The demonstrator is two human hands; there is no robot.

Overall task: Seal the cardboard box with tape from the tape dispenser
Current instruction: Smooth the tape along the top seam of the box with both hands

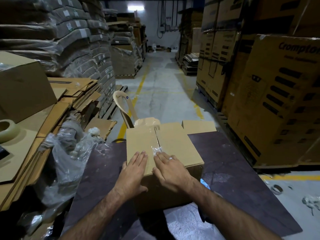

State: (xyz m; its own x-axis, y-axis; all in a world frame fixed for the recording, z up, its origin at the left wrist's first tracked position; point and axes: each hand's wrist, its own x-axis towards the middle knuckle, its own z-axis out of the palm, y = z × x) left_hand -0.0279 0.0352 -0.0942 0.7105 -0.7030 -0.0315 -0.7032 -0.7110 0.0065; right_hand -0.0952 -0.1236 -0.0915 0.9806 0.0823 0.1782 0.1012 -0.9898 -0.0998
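A brown cardboard box stands on a dark table, its top flaps folded shut with the seam running away from me. My left hand lies flat on the left flap at the near edge, thumb hooked over the box's front. My right hand rests flat by the seam, fingers on a crinkled end of clear tape. A strip of tape runs along the near part of the seam. A roll of clear tape sits far left on flattened cardboard. A blue-and-dark object, perhaps the dispenser, lies half hidden behind my right forearm.
A loose cardboard piece lies beyond the box. A beige plastic chair stands behind the table. Crumpled plastic wrap and stacked flat cardboard fill the left. Large cartons wall the right; an aisle runs ahead.
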